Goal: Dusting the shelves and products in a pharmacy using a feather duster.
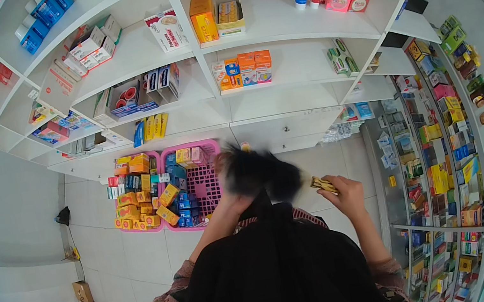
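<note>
My right hand (347, 194) grips the short yellowish handle (324, 184) of a black feather duster (258, 175). The duster's dark head is blurred and lies across the middle of the view, left of that hand. My left hand (237, 199) is at the left end of the duster, partly covered by its feathers, so its fingers and any hold are unclear. Beside it stands a pink plastic basket (217, 145) with blue, yellow and pink boxes, its right part showing the holed bottom. A second pink basket (153, 156) adjoins on the left, full of mostly yellow and orange boxes.
White shelves (280, 37) with medicine boxes, tubes and bottles rise ahead, above white drawers (263, 135). A glass display case (434, 224) packed with boxes runs along the right. Pale floor tiles (149, 259) surround the baskets. A black bag (62, 216) is at the left wall.
</note>
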{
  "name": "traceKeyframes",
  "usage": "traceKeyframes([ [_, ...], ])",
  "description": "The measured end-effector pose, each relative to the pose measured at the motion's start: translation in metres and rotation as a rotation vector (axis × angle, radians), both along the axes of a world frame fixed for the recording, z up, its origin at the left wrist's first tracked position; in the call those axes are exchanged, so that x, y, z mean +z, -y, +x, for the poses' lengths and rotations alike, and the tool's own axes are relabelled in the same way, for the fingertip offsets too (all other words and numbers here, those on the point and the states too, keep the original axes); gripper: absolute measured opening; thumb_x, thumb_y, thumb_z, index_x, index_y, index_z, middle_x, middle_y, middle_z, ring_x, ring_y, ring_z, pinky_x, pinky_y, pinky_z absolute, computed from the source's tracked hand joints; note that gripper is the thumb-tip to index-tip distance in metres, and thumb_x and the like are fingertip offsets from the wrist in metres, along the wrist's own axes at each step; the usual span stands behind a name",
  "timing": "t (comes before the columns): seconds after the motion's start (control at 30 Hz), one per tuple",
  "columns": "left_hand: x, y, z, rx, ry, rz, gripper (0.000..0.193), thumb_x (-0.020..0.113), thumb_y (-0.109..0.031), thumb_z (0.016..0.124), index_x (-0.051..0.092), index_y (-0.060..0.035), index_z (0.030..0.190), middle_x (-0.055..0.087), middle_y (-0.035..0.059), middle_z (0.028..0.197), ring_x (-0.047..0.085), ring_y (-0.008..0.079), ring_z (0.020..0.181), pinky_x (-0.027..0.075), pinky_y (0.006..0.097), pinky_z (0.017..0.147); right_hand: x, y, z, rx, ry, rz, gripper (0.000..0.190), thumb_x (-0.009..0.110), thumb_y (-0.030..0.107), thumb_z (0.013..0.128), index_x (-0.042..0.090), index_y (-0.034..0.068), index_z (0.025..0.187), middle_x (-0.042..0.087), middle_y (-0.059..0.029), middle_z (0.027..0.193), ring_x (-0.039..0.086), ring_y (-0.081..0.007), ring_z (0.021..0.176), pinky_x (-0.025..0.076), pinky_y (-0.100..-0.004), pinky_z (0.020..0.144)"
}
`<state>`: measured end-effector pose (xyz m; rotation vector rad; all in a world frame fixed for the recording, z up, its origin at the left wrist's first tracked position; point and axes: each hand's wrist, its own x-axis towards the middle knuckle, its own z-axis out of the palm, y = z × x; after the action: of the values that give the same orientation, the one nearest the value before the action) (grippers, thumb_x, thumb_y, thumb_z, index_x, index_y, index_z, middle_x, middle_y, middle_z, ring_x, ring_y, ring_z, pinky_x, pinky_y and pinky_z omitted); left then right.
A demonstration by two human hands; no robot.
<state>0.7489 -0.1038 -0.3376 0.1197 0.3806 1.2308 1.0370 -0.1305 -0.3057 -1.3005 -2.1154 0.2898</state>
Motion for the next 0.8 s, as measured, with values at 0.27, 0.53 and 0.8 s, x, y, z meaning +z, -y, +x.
traceKeyframes([
  [0.27, -0.005, -0.005, -0.006, 0.097, 0.013, -0.105, 0.031, 0.039, -0.024, 0.098, 0.048, -0.0038, 0.12, 0.054, 0.0116, 0.122, 0.052, 0.0232, 0.114, 0.042, 0.0379, 0.1, -0.018, 0.027, -0.029, -0.142, -0.109, -0.072, 0.03, 0.077, 0.024, 0.07, 0.065, 0.006, 0.092, 0.064, -0.0101, 0.073, 0.062, -0.025, 0.06, 0.048, -0.031, 0.053],
  [0.53, 0.017, 0.007, 0.013, 0.038, -0.065, -0.148, 0.03, 0.042, -0.027, 0.098, 0.047, -0.0064, 0.12, 0.054, 0.0097, 0.115, 0.055, 0.0207, 0.107, 0.047, 0.0365, 0.093, -0.016, 0.016, -0.013, -0.054, -0.062, -0.036, 0.032, 0.077, 0.028, 0.069, 0.067, 0.009, 0.093, 0.061, -0.0061, 0.066, 0.06, -0.0224, 0.055, 0.046, -0.0315, 0.05],
  [0.8, 0.003, 0.019, 0.016, -0.037, -1.135, 0.28, 0.037, 0.053, -0.017, 0.089, 0.043, 0.0014, 0.12, 0.055, 0.0116, 0.113, 0.055, 0.0299, 0.103, 0.043, 0.037, 0.093, -0.004, 0.0, -0.003, -0.132, -0.045, 0.006, 0.032, 0.075, 0.034, 0.07, 0.067, 0.012, 0.092, 0.059, -0.0038, 0.064, 0.058, -0.0205, 0.053, 0.045, -0.0302, 0.048],
])
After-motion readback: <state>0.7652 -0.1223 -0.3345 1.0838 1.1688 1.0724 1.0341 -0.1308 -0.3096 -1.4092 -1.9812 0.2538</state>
